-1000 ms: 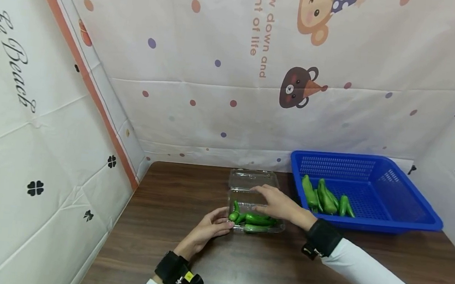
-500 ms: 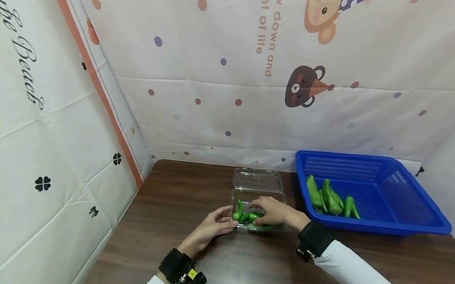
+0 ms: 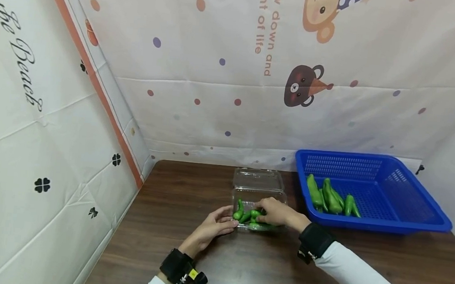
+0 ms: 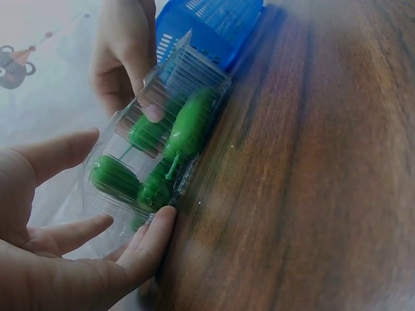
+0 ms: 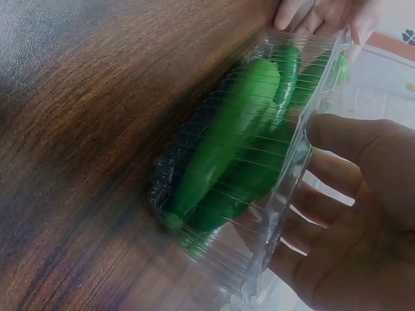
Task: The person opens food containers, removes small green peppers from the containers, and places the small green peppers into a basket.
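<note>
Backdrop (image 3: 236,47) text "of life"; hands (image 3: 276,212) at pepper box (image 3: 256,195)

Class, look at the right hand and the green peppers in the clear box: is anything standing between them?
Nothing visible does. The lid is folded open behind the clear box, and the right hand already reaches in among the green peppers. The left hand rests on the box's left end.

A clear box (image 3: 257,209) holding peppers (image 3: 247,216) is sitting near the worktop's (image 3: 199,267) back edge; a basket (image 3: 409,223) with more peppers (image 3: 329,198) is lying at its back right corner.
</note>
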Action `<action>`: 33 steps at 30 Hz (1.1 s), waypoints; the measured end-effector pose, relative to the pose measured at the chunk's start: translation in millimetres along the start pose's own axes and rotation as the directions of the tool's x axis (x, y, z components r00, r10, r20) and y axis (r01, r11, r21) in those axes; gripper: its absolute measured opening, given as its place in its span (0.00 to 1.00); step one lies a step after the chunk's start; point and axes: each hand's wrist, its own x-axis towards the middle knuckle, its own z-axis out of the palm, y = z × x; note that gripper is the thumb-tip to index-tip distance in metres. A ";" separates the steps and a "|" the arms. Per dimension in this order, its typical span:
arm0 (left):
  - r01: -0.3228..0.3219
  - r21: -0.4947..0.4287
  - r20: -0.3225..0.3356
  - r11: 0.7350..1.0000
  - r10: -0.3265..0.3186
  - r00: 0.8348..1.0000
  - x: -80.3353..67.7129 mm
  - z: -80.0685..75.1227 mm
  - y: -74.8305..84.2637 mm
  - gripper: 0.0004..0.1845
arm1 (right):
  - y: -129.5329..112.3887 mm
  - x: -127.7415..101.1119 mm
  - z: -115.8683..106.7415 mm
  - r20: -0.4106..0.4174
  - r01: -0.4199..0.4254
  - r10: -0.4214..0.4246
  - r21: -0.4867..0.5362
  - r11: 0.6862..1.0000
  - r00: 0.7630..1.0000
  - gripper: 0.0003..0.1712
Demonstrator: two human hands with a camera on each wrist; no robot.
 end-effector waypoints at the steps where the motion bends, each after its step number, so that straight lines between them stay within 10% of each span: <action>1: 0.000 0.001 0.000 1.000 0.000 1.000 -0.1 -0.1 0.3 0.41 | -0.2 -0.1 -0.8 -0.003 0.004 -0.004 0.004 1.000 1.000 0.17; 23: -0.008 -0.001 -0.002 1.000 0.008 1.000 -0.4 0.1 -0.3 0.40 | -9.3 -13.6 -22.5 -0.286 0.099 -0.064 0.108 0.989 0.956 0.15; 33: -0.009 -0.003 0.005 1.000 0.009 1.000 -1.8 -1.8 0.0 0.40 | -21.0 -17.4 -54.2 -0.564 0.121 -0.040 0.107 0.987 0.825 0.18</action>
